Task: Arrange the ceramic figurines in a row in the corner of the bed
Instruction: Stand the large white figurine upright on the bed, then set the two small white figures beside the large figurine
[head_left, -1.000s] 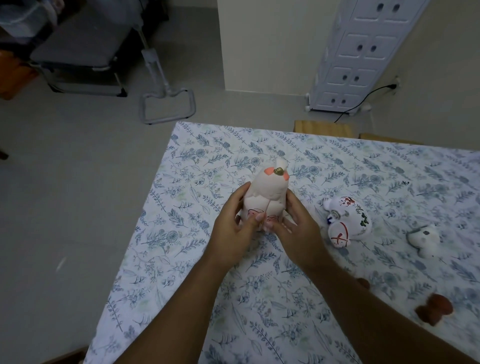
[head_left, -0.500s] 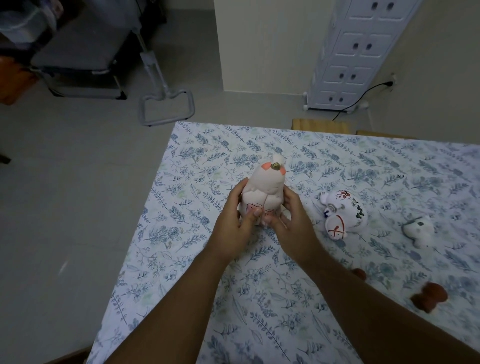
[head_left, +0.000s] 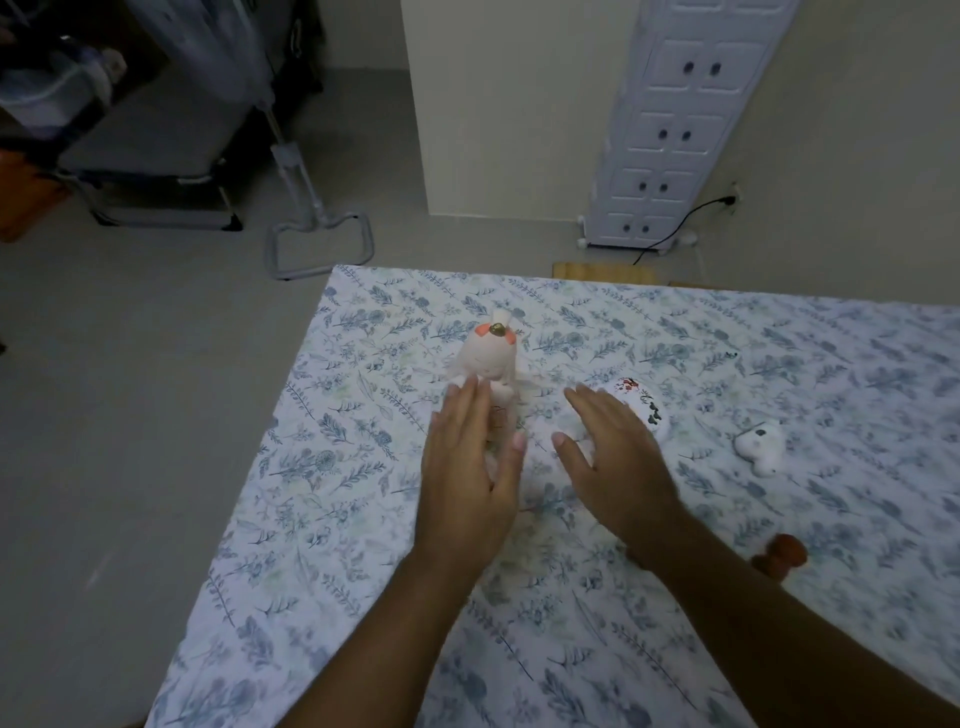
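A tall pale-pink figurine (head_left: 488, 364) with orange spots on top stands upright on the floral bed sheet (head_left: 363, 467) near the bed's far left corner. My left hand (head_left: 470, 467) is open just in front of it, fingers spread, covering its base. My right hand (head_left: 613, 457) is open too, hovering over a round white figurine with red and black marks (head_left: 644, 402), partly hiding it. A small white figurine (head_left: 761, 441) lies further right. A brown figurine (head_left: 782, 558) sits at the right by my forearm.
The bed's left edge drops to a grey floor. A metal stand (head_left: 319, 244) and a folding cot (head_left: 156, 171) are on the floor beyond. A white cabinet (head_left: 675, 130), a wall outlet with a black cable (head_left: 691, 218) and wooden blocks (head_left: 602, 271) sit behind the bed.
Both hands have let go of the pink figurine and drawn back, fingers spread. The figurine now stands on its own. My right hand has shifted right, over the round white figurine.
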